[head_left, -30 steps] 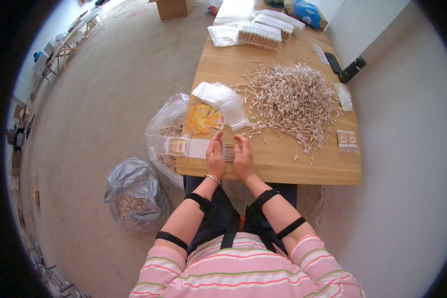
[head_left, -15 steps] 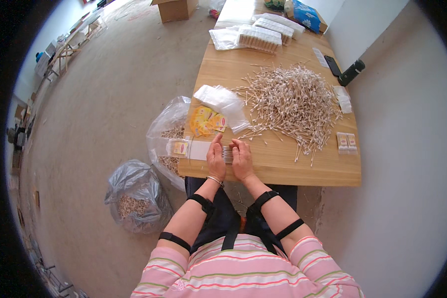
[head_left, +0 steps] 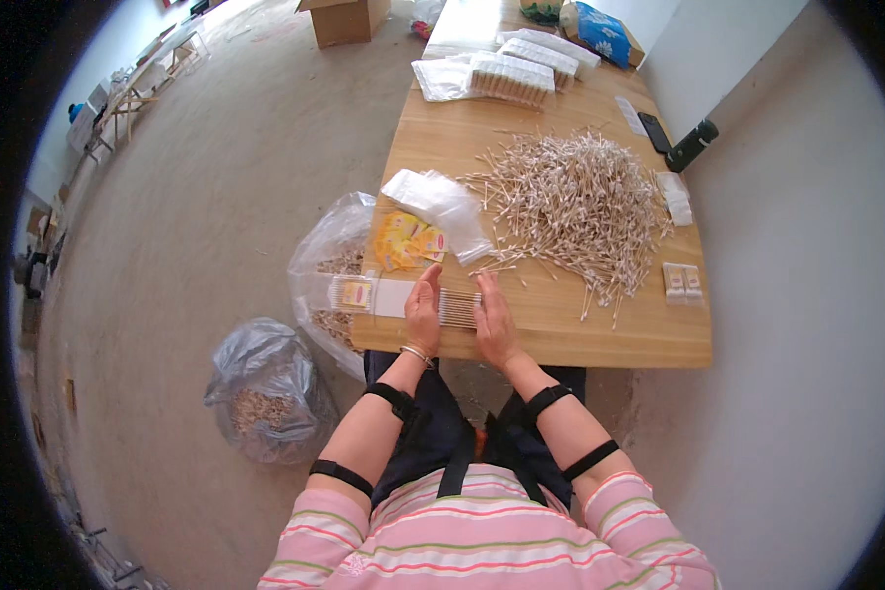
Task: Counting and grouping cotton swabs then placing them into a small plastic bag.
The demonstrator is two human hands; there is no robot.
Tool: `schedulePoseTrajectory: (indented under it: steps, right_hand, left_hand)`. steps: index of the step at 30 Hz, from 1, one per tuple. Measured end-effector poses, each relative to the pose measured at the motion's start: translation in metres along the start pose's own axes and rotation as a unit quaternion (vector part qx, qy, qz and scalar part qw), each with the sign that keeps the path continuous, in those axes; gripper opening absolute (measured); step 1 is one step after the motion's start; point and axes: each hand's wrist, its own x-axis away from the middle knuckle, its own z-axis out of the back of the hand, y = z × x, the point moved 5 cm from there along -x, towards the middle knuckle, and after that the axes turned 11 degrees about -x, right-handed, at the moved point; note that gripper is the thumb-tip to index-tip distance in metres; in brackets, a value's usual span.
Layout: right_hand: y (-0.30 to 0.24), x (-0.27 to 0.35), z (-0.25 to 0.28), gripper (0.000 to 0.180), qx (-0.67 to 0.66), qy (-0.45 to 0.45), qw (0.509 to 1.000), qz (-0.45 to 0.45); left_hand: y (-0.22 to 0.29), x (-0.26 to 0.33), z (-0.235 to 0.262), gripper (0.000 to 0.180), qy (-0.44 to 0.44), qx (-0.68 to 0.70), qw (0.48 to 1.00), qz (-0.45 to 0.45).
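Observation:
Near the table's front edge lies a row of cotton swabs (head_left: 459, 308), side by side between my palms. My left hand (head_left: 424, 310) stands on edge at the row's left end, fingers stretched out. At the right end my right hand (head_left: 496, 318) faces it, its fingers also straight and touching the swab ends. Left of my left hand is a pale flat strip (head_left: 394, 298). Beside that, a clear packet with swabs and a yellow card (head_left: 353, 293) reaches over the table's left edge. Beyond my hands are yellow cards (head_left: 408, 242) and clear plastic bags (head_left: 441, 206).
A large heap of loose swabs (head_left: 585, 202) covers the wooden table's middle. Packed swab bundles (head_left: 511, 77) lie at the far end. A dark bottle (head_left: 693, 146), a phone (head_left: 654, 133) and two small packs (head_left: 682, 282) are along the right. Plastic sacks (head_left: 268, 388) of swabs stand on the floor at left.
My hands have moved apart. The right hand has shifted to the right and the left slightly left, so more of the swab row shows between them.

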Motion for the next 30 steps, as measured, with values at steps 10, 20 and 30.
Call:
schedulePoseTrajectory:
  steps: [10,20,30]
  right_hand:
    - [-0.016,0.013,-0.024,0.082,0.355,-0.166,0.920,-0.018]
    - [-0.017,0.013,-0.022,0.104,0.325,-0.195,0.925,-0.037]
    - [-0.014,0.015,-0.024,0.110,0.395,-0.181,0.901,0.003]
  left_hand:
    - [0.004,0.001,-0.002,0.051,-0.024,-0.065,0.997,-0.017]
    - [0.048,0.031,-0.003,0.032,-0.062,-0.417,0.883,-0.205]
    - [0.048,0.079,0.004,0.049,-0.149,-0.663,0.699,-0.222]
